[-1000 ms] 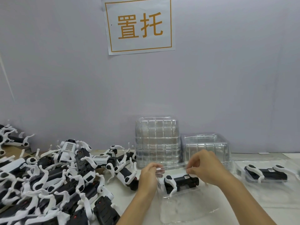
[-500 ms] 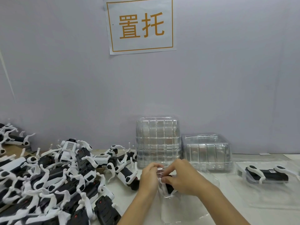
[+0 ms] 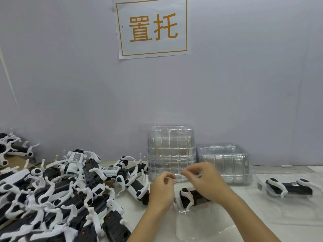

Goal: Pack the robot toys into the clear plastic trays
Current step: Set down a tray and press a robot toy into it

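Both hands work over a clear tray (image 3: 201,222) lying open on the white bench (image 3: 244,193) in front of the person. A black-and-white robot toy (image 3: 190,198) lies in the tray's far half, partly hidden behind the right hand. The left hand (image 3: 161,191) has its fingers curled, fingertips pinching the tray's clear edge just above the toy. The right hand (image 3: 205,180) is raised close beside it, its thumb and fingers pinched together on the same thin clear plastic; the two hands' fingertips nearly meet. To the left, a big heap of loose robot toys (image 3: 57,194) covers the bench. Behind the hands stand a tall stack of empty trays (image 3: 171,147) and a lower stack (image 3: 225,161) beside it, both against the grey wall. At far right another tray (image 3: 297,212) lies open with a toy (image 3: 290,188) seated in it. A paper sign (image 3: 152,27) with orange characters hangs on the wall above.
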{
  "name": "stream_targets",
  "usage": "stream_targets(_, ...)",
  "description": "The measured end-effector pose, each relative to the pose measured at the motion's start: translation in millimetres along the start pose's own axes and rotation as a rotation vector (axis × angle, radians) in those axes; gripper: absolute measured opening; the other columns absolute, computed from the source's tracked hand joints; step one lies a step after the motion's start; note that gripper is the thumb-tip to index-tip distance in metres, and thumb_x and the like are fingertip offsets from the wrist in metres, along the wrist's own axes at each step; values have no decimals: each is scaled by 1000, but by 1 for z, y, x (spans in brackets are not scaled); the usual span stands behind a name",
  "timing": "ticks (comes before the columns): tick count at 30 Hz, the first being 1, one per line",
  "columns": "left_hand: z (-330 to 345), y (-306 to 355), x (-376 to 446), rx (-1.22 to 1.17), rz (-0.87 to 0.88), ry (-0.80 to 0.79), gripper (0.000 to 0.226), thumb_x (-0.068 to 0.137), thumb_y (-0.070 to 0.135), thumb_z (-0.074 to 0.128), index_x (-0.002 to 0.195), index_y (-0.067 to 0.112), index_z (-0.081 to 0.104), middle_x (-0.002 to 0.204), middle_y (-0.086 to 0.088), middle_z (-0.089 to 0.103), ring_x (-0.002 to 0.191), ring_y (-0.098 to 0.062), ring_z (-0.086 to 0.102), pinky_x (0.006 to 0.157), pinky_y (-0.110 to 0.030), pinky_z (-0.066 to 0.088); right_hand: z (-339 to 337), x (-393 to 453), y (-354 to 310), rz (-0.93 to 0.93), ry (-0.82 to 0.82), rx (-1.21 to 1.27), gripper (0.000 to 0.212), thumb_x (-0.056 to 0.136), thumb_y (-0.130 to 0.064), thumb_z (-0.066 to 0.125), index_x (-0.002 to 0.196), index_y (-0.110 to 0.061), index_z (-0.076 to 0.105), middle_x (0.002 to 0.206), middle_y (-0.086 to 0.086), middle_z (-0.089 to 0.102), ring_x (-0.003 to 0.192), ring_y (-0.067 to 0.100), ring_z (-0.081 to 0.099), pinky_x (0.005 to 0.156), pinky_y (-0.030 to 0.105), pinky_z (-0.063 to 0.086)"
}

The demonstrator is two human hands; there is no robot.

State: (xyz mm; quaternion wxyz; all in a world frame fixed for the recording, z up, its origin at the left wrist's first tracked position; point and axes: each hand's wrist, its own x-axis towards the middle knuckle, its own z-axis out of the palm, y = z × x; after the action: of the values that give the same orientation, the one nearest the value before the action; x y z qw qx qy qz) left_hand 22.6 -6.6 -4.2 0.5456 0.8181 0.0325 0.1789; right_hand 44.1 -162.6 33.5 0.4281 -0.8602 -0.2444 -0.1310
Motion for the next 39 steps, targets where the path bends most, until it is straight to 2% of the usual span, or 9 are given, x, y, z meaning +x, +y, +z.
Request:
stream_targets(3, -5, 6, 1, 174, 137, -22, 23, 98, 13, 47, 103, 28, 64, 105, 11, 65, 92, 6, 58, 73, -5, 43, -25, 1, 16, 86, 194, 14, 15, 93, -23, 66, 92, -33, 77, 81, -26, 71, 85, -9, 62, 76, 9, 45)
stream_targets(9, 1, 35, -11, 552, 376, -310, 52, 88, 62, 47, 136, 42, 51, 151, 17, 41, 141, -7, 32, 119, -37, 24, -33, -8, 50, 338, 77, 24, 23, 97, -24, 61, 119, -26, 67, 112, -7, 66, 106, 11, 61, 90, 27, 45)
stream_targets(13, 9, 37, -18, 839, 264, -536, 82, 70, 91, 43, 143, 55, 32, 167, 3, 3, 153, -28, -1, 119, -51, -4, -31, -9, 49, 369, 38, 48, 23, 98, -28, 59, 120, -29, 65, 112, -5, 63, 109, 14, 61, 92, 31, 46)
stream_targets(17, 6, 39, -18, 887, 237, -556, 87, 66, 86, 56, 142, 55, 30, 165, -3, 10, 151, -31, 0, 119, -52, -2, -30, -9, 50, 366, 55, 75, 18, 98, -31, 59, 114, -32, 66, 109, -8, 64, 104, 9, 61, 84, 27, 47)
stream_targets(20, 5, 41, -20, 860, 254, -515, 80, 67, 82, 58, 139, 52, 38, 153, -1, 30, 144, -29, 17, 119, -50, 6, -32, -7, 53, 341, 133, 156, 14, 99, -29, 58, 107, -31, 69, 104, -14, 67, 97, -3, 58, 71, 16, 42)
stream_targets(25, -2, 47, -20, 885, 341, -383, 77, 69, 76, 60, 139, 47, 42, 148, -1, 33, 140, -30, 23, 119, -52, 9, -37, -6, 62, 389, 345, 390, 18, 101, -27, 55, 101, -25, 73, 98, -5, 73, 98, 16, 65, 88, 41, 52)
stream_targets(29, -7, 60, -19, 923, 564, -138, 71, 72, 73, 57, 134, 44, 42, 154, -7, 27, 141, -33, 22, 118, -53, 10, -40, -5, 64, 456, 486, 632, 28, 102, -21, 48, 96, -19, 75, 92, -4, 74, 89, 17, 65, 74, 37, 49)
stream_targets(34, -11, 69, -18, 919, 834, 238, 70, 67, 68, 65, 128, 36, 56, 143, -13, 46, 129, -37, 45, 111, -56, 32, -39, -3, 65, 498, 471, 821, 20, 98, -23, 55, 96, -13, 72, 85, 2, 64, 79, 20, 57, 71, 35, 43)
stream_targets(39, -12, 72, -16, 855, 847, 326, 73, 69, 68, 66, 133, 35, 55, 146, -14, 44, 131, -37, 43, 110, -56, 32, -34, -3, 62, 468, 461, 824, 22, 97, -19, 54, 81, -16, 69, 86, 7, 69, 85, 23, 60, 72, 36, 43)
